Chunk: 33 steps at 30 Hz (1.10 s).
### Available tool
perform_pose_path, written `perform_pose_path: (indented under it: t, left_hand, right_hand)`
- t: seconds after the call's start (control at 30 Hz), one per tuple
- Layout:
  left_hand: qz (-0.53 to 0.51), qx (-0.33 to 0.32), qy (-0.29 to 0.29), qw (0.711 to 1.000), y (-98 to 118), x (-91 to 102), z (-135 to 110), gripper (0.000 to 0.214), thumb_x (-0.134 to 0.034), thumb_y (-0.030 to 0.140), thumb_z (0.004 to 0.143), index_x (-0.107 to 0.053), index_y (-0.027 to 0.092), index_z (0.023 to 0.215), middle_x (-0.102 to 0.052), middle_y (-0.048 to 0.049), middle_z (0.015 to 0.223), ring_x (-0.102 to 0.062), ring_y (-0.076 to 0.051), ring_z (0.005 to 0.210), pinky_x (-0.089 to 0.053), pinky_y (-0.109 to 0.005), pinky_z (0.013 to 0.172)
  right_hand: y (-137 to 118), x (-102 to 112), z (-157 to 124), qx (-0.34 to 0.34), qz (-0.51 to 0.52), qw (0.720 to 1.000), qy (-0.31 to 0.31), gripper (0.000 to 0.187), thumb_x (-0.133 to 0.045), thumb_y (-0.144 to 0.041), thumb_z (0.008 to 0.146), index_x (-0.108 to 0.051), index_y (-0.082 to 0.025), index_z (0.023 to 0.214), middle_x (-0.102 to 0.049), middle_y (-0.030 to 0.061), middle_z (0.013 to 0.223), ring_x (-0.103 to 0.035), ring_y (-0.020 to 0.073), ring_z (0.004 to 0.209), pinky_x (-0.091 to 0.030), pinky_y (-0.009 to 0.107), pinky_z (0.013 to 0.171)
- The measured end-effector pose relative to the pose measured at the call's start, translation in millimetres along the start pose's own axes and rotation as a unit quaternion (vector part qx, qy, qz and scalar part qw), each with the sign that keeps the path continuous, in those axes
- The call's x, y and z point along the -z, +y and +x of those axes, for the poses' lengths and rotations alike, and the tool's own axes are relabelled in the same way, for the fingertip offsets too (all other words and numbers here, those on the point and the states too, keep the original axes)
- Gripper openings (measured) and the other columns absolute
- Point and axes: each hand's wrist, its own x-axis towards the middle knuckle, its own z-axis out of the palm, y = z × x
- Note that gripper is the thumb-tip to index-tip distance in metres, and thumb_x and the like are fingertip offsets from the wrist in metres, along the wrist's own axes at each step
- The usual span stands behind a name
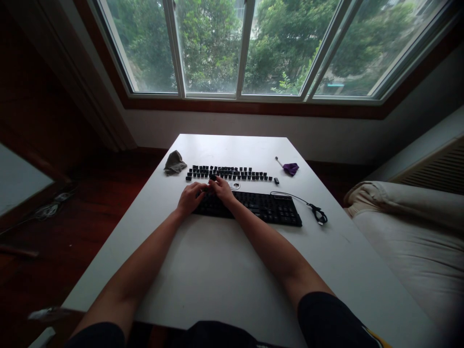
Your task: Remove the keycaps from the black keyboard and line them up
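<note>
A black keyboard (261, 205) lies across the white table, its left end partly covered by my hands. Over its upper left part, my left hand (191, 197) has its fingers curled in a pinch; what they hold, if anything, is too small to make out. Close against it, my right hand (222, 189) pinches a small black keycap (213, 178) at the fingertips. Loose black keycaps (253, 175) stand in rows just behind the keyboard. Between them and the keyboard, right of my right hand, lies a small pale ring-shaped piece (236, 185).
A grey cloth (175, 163) sits crumpled at the table's far left. On the far right are a purple cloth (290, 168) and a thin brush-like stick (279, 161). The keyboard's coiled cable (318, 214) rests to the right. A window (217, 48) is beyond the white table (203, 270).
</note>
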Motion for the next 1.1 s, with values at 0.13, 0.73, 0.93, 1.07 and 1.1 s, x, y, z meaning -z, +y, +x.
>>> perform_pose_path:
  t: [0.13, 0.73, 0.93, 1.07, 1.1]
  left_hand:
    - [-0.015, -0.005, 0.012, 1.0, 1, 0.4, 1, 0.025, -0.061, 0.023, 0.089, -0.067, 0.027, 0.113, -0.063, -0.0064, 0.114, -0.06, -0.023, 0.107, -0.049, -0.041, 0.098]
    - [-0.009, 0.168, 0.139, 0.976, -32, 11.5, 5, 0.02, -0.06, 0.03, 0.087, -0.065, 0.023, 0.105, -0.07, -0.0045, 0.1, -0.063, -0.021, 0.088, -0.05, -0.037, 0.085]
    - [0.073, 0.185, 0.122, 0.972, -57, 8.9, 16, 0.018, -0.063, 0.029, 0.084, -0.066, 0.022, 0.1, -0.068, -0.0062, 0.1, -0.061, -0.024, 0.091, -0.047, -0.04, 0.089]
    - [0.109, 0.181, 0.086, 0.974, -68, 5.4, 20, 0.017, -0.063, 0.029, 0.083, -0.069, 0.022, 0.098, -0.063, -0.009, 0.105, -0.057, -0.028, 0.1, -0.044, -0.043, 0.095]
    - [0.12, 0.174, 0.077, 0.974, -69, 4.8, 21, 0.018, -0.063, 0.029, 0.084, -0.069, 0.023, 0.099, -0.062, -0.0096, 0.107, -0.056, -0.029, 0.104, -0.043, -0.045, 0.097]
  right_hand:
    - [-2, 0, -1, -0.012, -0.005, 1.0, -0.008, 0.03, -0.064, -0.05, 0.084, -0.057, -0.021, 0.088, -0.067, -0.0008, 0.073, -0.064, 0.0134, 0.059, -0.05, 0.023, 0.053]
    - [1, 0, 1, -0.053, 0.018, 0.997, 0.047, 0.024, -0.061, -0.042, 0.087, -0.051, -0.02, 0.084, -0.068, -0.0007, 0.069, -0.065, 0.0121, 0.056, -0.05, 0.022, 0.051]
    - [4, 1, 1, -0.052, 0.015, 0.998, 0.045, 0.024, -0.06, -0.042, 0.087, -0.054, -0.02, 0.085, -0.068, -0.0002, 0.071, -0.066, 0.012, 0.058, -0.051, 0.021, 0.053]
    - [3, 1, 1, -0.05, 0.015, 0.998, 0.045, 0.024, -0.061, -0.042, 0.087, -0.054, -0.02, 0.084, -0.068, -0.0002, 0.071, -0.065, 0.0121, 0.057, -0.05, 0.021, 0.052]
    - [3, 1, 1, -0.05, 0.012, 0.998, 0.045, 0.024, -0.061, -0.042, 0.086, -0.054, -0.02, 0.084, -0.068, -0.0003, 0.07, -0.065, 0.0122, 0.057, -0.05, 0.021, 0.052]
